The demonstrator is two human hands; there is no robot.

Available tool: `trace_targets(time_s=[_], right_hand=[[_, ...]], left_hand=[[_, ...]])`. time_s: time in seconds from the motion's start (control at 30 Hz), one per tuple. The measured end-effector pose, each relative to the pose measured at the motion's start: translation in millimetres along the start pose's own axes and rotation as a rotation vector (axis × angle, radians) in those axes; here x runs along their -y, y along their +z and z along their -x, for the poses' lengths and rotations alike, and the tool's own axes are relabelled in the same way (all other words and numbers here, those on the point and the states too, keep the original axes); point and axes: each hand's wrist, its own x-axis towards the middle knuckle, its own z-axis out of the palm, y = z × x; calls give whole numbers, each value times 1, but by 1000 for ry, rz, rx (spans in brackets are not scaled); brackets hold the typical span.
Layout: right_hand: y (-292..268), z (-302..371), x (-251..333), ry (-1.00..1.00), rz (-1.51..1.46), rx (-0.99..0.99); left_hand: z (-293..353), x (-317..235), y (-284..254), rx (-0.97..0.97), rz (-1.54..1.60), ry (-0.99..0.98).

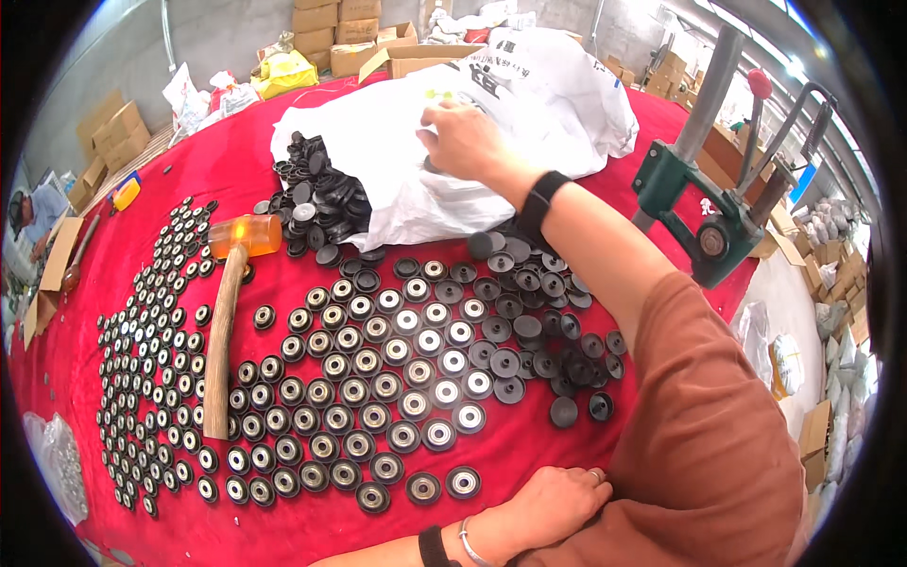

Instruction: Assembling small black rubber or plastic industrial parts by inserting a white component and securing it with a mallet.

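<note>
My right hand (pixel 463 140) is over the big white woven sack (pixel 397 123), thumb and forefinger apart, with nothing visible between them. Beside the sack's opening lies a heap of black plastic caps (pixel 331 203). My left hand (pixel 559 503) rests at the near edge of the red-covered table, fingers curled together; their underside is hidden. In front of it, many black discs with metal bearings (pixel 439 434) lie flat in rows. More loose black discs (pixel 510 364), without metal centres, are piled below my right forearm. A mallet (pixel 223 350) with an amber head lies across the bearing discs.
A green hand press (pixel 704 208) with a red-knobbed lever stands at the table's right. Cardboard boxes (pixel 354 28) are stacked along the back wall. Another person (pixel 42 213) is at the far left. A clear plastic bag (pixel 57 463) stands by the left edge.
</note>
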Motion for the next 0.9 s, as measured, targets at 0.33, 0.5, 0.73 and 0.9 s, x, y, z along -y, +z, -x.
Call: trace_targets(time_s=[0.33,0.5,0.73,0.9], right_hand=[[19,32,2,-101,8,243],[-3,71,-12,-18,81,358],[-48,120,-13,133,434,617],[-56,132,37,-124,-130,232]], left_hand=[[3,2,9,-130,-48,13],[4,1,11,-112,-93,-16],[3,1,8,-133,-82,31],[5,1,9,-162,-95,36]])
